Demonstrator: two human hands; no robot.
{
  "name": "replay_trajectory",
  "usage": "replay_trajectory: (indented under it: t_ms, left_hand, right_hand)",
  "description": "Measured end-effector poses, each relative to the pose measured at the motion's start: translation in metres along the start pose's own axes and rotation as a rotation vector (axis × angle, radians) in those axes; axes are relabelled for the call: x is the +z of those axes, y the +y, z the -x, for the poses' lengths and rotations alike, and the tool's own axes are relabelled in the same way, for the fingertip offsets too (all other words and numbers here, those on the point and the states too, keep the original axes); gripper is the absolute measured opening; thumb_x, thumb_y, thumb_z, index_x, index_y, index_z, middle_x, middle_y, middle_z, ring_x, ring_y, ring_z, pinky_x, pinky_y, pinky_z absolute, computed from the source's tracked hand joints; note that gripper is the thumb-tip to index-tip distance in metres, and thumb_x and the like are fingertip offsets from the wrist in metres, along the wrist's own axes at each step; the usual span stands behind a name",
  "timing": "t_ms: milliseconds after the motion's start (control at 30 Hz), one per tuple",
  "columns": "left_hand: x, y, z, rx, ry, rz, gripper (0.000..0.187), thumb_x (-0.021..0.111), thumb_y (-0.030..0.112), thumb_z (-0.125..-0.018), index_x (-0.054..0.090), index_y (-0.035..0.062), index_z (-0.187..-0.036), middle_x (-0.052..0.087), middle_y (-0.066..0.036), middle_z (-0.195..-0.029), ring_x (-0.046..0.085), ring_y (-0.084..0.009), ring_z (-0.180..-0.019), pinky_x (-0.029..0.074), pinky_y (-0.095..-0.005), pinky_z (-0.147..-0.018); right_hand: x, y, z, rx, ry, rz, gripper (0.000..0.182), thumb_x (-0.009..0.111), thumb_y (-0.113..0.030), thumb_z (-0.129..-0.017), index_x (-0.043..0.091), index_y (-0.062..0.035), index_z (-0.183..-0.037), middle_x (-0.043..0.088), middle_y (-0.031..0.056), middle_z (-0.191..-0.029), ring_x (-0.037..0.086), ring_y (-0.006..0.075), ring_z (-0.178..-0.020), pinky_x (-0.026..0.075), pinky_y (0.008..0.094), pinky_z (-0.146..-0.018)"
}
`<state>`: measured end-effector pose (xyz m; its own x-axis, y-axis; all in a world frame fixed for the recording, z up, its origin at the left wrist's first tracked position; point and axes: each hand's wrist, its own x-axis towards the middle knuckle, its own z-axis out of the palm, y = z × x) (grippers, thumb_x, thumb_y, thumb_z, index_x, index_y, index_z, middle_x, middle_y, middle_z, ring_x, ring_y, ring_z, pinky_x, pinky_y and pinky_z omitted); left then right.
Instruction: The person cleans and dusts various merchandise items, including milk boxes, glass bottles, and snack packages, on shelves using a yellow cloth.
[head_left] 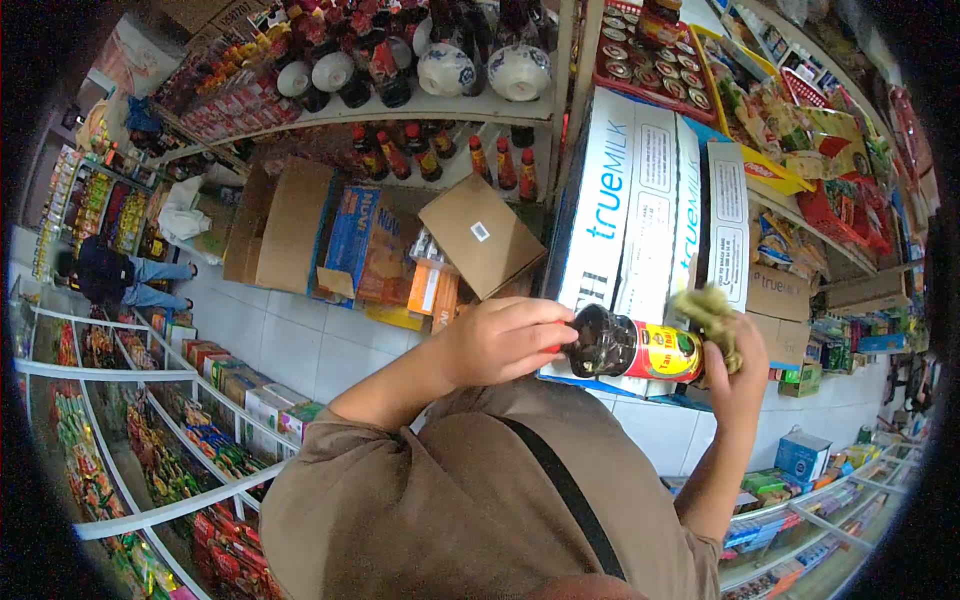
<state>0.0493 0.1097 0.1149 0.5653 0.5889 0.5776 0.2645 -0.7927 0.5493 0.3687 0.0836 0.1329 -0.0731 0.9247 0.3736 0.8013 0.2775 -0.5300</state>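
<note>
Dark glossy bottle (612, 343), left fingers (532, 338) closed on red cap (562, 337), right fingers (747, 347) around crumpled olive cloth (708, 317)

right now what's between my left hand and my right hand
The head view shows a dark bottle with a yellow and red label, its red cap at your left hand; your right hand holds a green cloth.

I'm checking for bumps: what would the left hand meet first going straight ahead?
The left hand would first meet the bottle at its red cap, which it seems to grip; depth is unclear.
</note>
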Motion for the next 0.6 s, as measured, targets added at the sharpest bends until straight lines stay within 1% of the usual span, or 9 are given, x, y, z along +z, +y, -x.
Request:
replay_trajectory:
  t_ms: [100, 133, 233, 267, 333, 433, 467, 567, 600]
  left_hand:
    - [0.004, -0.006, 0.000, -0.077, 0.037, 0.061, 0.034, 0.074, 0.006, -0.066, 0.060, 0.0027, -0.097, 0.059, -0.014, -0.105, 0.062, -0.0285, -0.088, 0.051, -0.0348, -0.074]
    - [0.007, -0.008, 0.002, -0.123, 0.050, 0.108, 0.035, 0.075, 0.007, -0.067, 0.060, 0.0020, -0.099, 0.059, -0.014, -0.103, 0.061, -0.0281, -0.091, 0.050, -0.0344, -0.078]
    - [0.009, -0.013, 0.007, -0.300, 0.032, 0.191, 0.036, 0.075, 0.007, -0.068, 0.059, 0.0013, -0.100, 0.058, -0.014, -0.104, 0.059, -0.0271, -0.096, 0.048, -0.0339, -0.082]
    - [0.011, -0.015, 0.009, -0.321, 0.048, 0.226, 0.036, 0.075, 0.007, -0.069, 0.059, 0.0010, -0.100, 0.058, -0.014, -0.104, 0.058, -0.0266, -0.097, 0.046, -0.0337, -0.085]
    - [0.012, -0.017, 0.010, -0.311, 0.058, 0.252, 0.035, 0.075, 0.007, -0.069, 0.059, 0.0012, -0.100, 0.058, -0.014, -0.105, 0.058, -0.0267, -0.097, 0.046, -0.0338, -0.085]
    - [0.013, -0.019, 0.013, -0.314, 0.114, 0.293, 0.035, 0.075, 0.007, -0.068, 0.059, 0.0016, -0.099, 0.058, -0.014, -0.105, 0.058, -0.0264, -0.097, 0.046, -0.0336, -0.085]
    - [0.013, -0.019, 0.015, -0.319, 0.138, 0.305, 0.035, 0.075, 0.007, -0.068, 0.059, 0.0017, -0.099, 0.058, -0.014, -0.105, 0.058, -0.0263, -0.097, 0.046, -0.0336, -0.084]
    - [0.006, -0.022, 0.025, -0.307, 0.205, 0.281, 0.035, 0.075, 0.007, -0.068, 0.059, 0.0020, -0.099, 0.059, -0.013, -0.105, 0.058, -0.0252, -0.097, 0.046, -0.0335, -0.083]
    - [-0.001, -0.022, 0.027, -0.326, 0.257, 0.337, 0.034, 0.075, 0.006, -0.068, 0.060, 0.0029, -0.098, 0.058, -0.012, -0.103, 0.058, -0.0245, -0.094, 0.046, -0.0331, -0.083]
  right_hand:
    - [0.004, 0.021, 0.012, 0.496, 0.045, -0.199, 0.030, 0.061, -0.014, -0.080, 0.057, 0.0056, -0.103, 0.062, 0.0170, -0.099, 0.060, 0.0236, -0.089, 0.045, 0.0318, -0.081]
    - [0.009, 0.025, 0.016, 0.442, 0.130, -0.216, 0.033, 0.060, -0.018, -0.084, 0.054, 0.0082, -0.103, 0.062, 0.0149, -0.096, 0.057, 0.0190, -0.087, 0.044, 0.0305, -0.080]
    - [0.005, 0.021, 0.018, 0.450, 0.107, -0.187, 0.031, 0.062, -0.016, -0.083, 0.055, 0.0075, -0.101, 0.062, 0.0119, -0.091, 0.057, 0.0168, -0.082, 0.046, 0.0295, -0.075]
    - [0.003, 0.018, 0.014, 0.462, 0.102, -0.193, 0.028, 0.063, -0.015, -0.082, 0.055, 0.0067, -0.099, 0.062, 0.0106, -0.089, 0.056, 0.0155, -0.080, 0.046, 0.0286, -0.073]
    - [0.000, 0.011, 0.008, 0.492, 0.091, -0.203, 0.024, 0.065, -0.012, -0.081, 0.056, 0.0051, -0.095, 0.061, 0.0079, -0.085, 0.055, 0.0128, -0.076, 0.046, 0.0268, -0.069]
    - [0.010, 0.019, 0.006, 0.450, 0.210, -0.318, 0.017, 0.067, -0.007, -0.080, 0.056, 0.0018, -0.088, 0.060, 0.0049, -0.082, 0.054, 0.0094, -0.073, 0.044, 0.0235, -0.065]
    - [0.012, 0.014, 0.006, 0.429, 0.236, -0.260, 0.014, 0.066, -0.006, -0.080, 0.055, 0.0000, -0.086, 0.059, 0.0038, -0.083, 0.053, 0.0081, -0.074, 0.043, 0.0220, -0.066]
    - [0.026, 0.012, 0.005, 0.308, 0.348, -0.290, 0.017, 0.064, -0.010, -0.083, 0.053, 0.0017, -0.091, 0.057, 0.0038, -0.084, 0.049, 0.0083, -0.076, 0.042, 0.0229, -0.066]
    - [0.031, 0.009, 0.003, 0.315, 0.390, -0.359, 0.021, 0.064, -0.010, -0.083, 0.053, 0.0010, -0.098, 0.056, 0.0046, -0.087, 0.050, 0.0094, -0.075, 0.043, 0.0237, -0.066]
